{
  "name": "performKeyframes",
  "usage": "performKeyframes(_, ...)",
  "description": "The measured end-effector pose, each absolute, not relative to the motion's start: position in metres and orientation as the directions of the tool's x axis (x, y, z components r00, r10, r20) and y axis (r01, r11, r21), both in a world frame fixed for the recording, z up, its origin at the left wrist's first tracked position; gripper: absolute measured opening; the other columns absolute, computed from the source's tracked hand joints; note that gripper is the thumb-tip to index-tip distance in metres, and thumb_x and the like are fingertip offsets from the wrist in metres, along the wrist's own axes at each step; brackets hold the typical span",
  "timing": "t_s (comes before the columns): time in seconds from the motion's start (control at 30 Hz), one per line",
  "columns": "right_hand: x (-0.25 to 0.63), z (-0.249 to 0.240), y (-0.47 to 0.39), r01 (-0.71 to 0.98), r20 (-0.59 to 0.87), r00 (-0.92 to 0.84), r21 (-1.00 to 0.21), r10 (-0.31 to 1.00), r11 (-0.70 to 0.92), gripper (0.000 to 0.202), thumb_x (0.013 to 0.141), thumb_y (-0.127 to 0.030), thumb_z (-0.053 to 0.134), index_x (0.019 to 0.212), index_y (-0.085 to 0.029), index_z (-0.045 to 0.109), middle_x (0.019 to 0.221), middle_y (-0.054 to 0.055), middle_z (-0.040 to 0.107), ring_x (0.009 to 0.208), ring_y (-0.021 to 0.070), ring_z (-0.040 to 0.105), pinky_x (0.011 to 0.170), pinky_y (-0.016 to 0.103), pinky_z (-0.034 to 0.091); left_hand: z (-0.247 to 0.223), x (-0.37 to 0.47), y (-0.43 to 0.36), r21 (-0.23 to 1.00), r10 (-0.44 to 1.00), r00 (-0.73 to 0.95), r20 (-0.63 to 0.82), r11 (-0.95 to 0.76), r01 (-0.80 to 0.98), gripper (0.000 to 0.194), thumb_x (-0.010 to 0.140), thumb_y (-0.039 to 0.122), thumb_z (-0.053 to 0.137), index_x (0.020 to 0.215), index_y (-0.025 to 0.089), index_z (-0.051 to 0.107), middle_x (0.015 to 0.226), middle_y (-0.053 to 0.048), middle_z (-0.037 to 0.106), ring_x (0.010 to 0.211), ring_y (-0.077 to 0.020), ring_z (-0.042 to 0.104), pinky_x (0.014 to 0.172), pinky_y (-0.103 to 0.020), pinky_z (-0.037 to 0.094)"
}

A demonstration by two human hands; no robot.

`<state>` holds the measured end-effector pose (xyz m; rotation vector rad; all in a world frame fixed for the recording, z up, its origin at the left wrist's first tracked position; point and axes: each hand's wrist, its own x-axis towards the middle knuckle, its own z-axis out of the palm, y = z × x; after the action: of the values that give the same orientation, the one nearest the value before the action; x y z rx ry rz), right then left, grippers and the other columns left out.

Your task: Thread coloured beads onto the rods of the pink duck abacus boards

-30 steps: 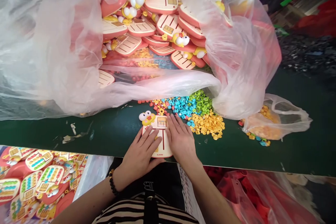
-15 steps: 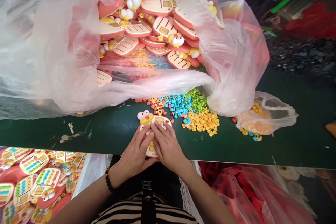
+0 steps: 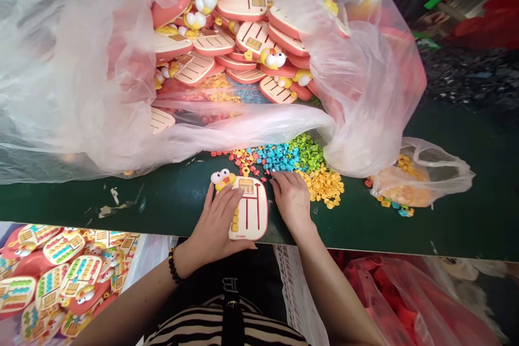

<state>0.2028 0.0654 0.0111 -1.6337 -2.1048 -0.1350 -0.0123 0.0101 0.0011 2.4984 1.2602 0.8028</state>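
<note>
A cream duck-faced slotted toy board [image 3: 252, 221] with a pink rim lies on the green table. Yellow sliding pieces [image 3: 235, 221] sit along its left slot; the other visible slots are bare. My left hand [image 3: 217, 219] rests over the board's left side, fingers on its face and thumb along the near edge, holding it. To the right of the board, my right hand [image 3: 292, 200] has its bent fingers at the near edge of the blue pieces [image 3: 279, 157]; its fingertips are partly hidden. Yellow pieces [image 3: 326, 189] lie right beside that hand.
Behind the pieces, a large clear plastic bag [image 3: 243, 130] holds many bare boards. Green pieces [image 3: 308, 151] adjoin the blue. A small bag [image 3: 425, 184] of yellow pieces stands right. Boards filled with pieces [image 3: 52, 270] lie lower left; red plastic [image 3: 385, 292] is lower right.
My right hand has left the board and moved right to the blue pieces. My left hand stays on the board, whose right slots are now uncovered. The view has shifted slightly.
</note>
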Motion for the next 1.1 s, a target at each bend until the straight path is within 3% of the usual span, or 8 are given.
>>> performKeyframes(0.17, 0.188, 0.017, 0.055, 0.864, 0.475, -0.065, -0.414, 0.877, 0.288, 0.020, 0.093, -0.029, 0.051, 0.094, -0.022, 0.069, 0.089, 0.006, 0.073, 0.085, 0.0212, 0.065, 0.078, 0.037, 0.052, -0.003, -0.011, 0.010, 0.410, 0.819, 0.507, 0.268, -0.574, 0.709, 0.088, 0.074, 0.066, 0.061, 0.139, 0.012, 0.039, 0.138, -0.019, 0.049, 0.136, -0.0356, 0.036, 0.114, -0.056, 0.019)
performKeyframes(0.43, 0.173, 0.009, 0.045, 0.809, 0.488, -0.238, -0.379, 0.840, 0.450, 0.023, 0.091, -0.016, 0.051, 0.097, -0.021, 0.072, 0.097, 0.006, 0.074, 0.089, 0.0201, 0.066, 0.079, 0.036, 0.055, 0.000, -0.008, 0.009, 0.427, 0.837, 0.482, 0.260, -0.547, 0.720, 0.079, 0.076, 0.066, 0.059, 0.135, 0.014, 0.047, 0.140, -0.016, 0.049, 0.135, -0.0318, 0.038, 0.114, -0.049, 0.021)
performKeyframes(0.7, 0.159, 0.012, 0.024, 0.709, 0.433, -0.165, -0.573, 0.886, 0.411, 0.027, 0.091, -0.015, 0.050, 0.099, -0.026, 0.073, 0.093, 0.005, 0.073, 0.090, 0.0193, 0.066, 0.079, 0.036, 0.058, -0.002, -0.007, 0.009, 0.446, 0.835, 0.489, 0.253, -0.549, 0.707, 0.076, 0.078, 0.058, 0.061, 0.137, 0.014, 0.041, 0.137, -0.018, 0.051, 0.133, -0.0331, 0.040, 0.113, -0.052, 0.024)
performKeyframes(0.9, 0.165, 0.027, 0.037, 0.504, 0.361, -0.411, -0.675, 0.837, 0.539, 0.016, 0.090, -0.022, 0.055, 0.088, -0.023, 0.071, 0.087, 0.003, 0.073, 0.085, 0.0176, 0.066, 0.079, 0.035, 0.057, -0.004, -0.007, 0.006, 0.462, 0.854, 0.419, 0.309, -0.519, 0.719, 0.074, 0.077, 0.057, 0.063, 0.133, 0.014, 0.041, 0.135, -0.018, 0.052, 0.130, -0.0314, 0.045, 0.111, -0.050, 0.028)
performKeyframes(0.97, 0.180, 0.033, 0.046, 0.547, 0.364, -0.416, -0.632, 0.834, 0.549, 0.015, 0.090, -0.025, 0.057, 0.084, -0.023, 0.071, 0.082, 0.002, 0.073, 0.083, 0.0178, 0.065, 0.079, 0.036, 0.055, -0.003, -0.007, 0.006, 0.450, 0.850, 0.417, 0.323, -0.525, 0.723, 0.076, 0.077, 0.059, 0.062, 0.134, 0.013, 0.040, 0.134, -0.018, 0.053, 0.129, -0.0313, 0.046, 0.112, -0.050, 0.027)
performKeyframes(1.1, 0.205, 0.027, 0.071, 0.879, 0.476, -0.182, -0.314, 0.860, 0.360, 0.018, 0.090, -0.025, 0.055, 0.090, -0.020, 0.072, 0.091, 0.008, 0.071, 0.088, 0.0234, 0.059, 0.081, 0.041, 0.049, -0.001, -0.008, 0.007, 0.421, 0.846, 0.447, 0.292, -0.533, 0.734, 0.075, 0.076, 0.061, 0.063, 0.133, 0.015, 0.046, 0.137, -0.018, 0.050, 0.131, -0.0326, 0.043, 0.112, -0.051, 0.024)
